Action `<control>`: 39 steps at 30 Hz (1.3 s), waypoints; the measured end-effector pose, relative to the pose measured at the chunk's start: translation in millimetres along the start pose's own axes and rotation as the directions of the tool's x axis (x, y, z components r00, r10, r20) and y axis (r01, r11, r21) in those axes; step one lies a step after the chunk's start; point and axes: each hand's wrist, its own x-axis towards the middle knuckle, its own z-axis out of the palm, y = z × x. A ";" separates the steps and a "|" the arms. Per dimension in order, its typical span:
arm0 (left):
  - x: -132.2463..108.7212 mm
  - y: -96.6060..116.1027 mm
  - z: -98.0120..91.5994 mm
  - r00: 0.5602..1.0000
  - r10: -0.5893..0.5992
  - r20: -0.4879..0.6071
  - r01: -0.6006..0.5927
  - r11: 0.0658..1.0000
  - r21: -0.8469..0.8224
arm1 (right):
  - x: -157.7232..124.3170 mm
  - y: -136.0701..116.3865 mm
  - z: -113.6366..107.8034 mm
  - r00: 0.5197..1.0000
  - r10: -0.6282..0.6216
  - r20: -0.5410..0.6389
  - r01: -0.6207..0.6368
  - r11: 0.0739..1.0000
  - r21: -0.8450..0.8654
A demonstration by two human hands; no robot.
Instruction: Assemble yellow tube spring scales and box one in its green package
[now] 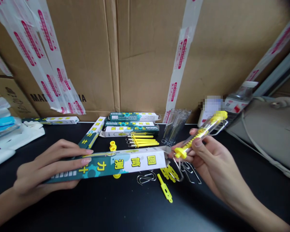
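My left hand (47, 167) grips a long green and white cardboard box (106, 164) with yellow characters, holding it level above the black table. My right hand (207, 158) pinches a clear tube with yellow end caps (200, 135), a spring scale, tilted up to the right. The tube's lower yellow end and its wire hook sit right at the box's open right end. Loose yellow plastic parts (165, 188) and wire hooks (146, 177) lie on the table under the box.
More boxes of the same kind (131, 124) lie at the back beside yellow rods (142, 141) and clear tubes (175, 124). Taped cardboard cartons (147, 54) wall off the back. A grey bag (268, 129) sits at right, white packets (4, 135) at left.
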 end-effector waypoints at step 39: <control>1.8 9.1 26.4 0.998 -0.030 -0.052 0.032 0.999 0.038 | -1.8 7.6 -0.8 0.989 -0.089 -0.121 0.108 0.981 0.161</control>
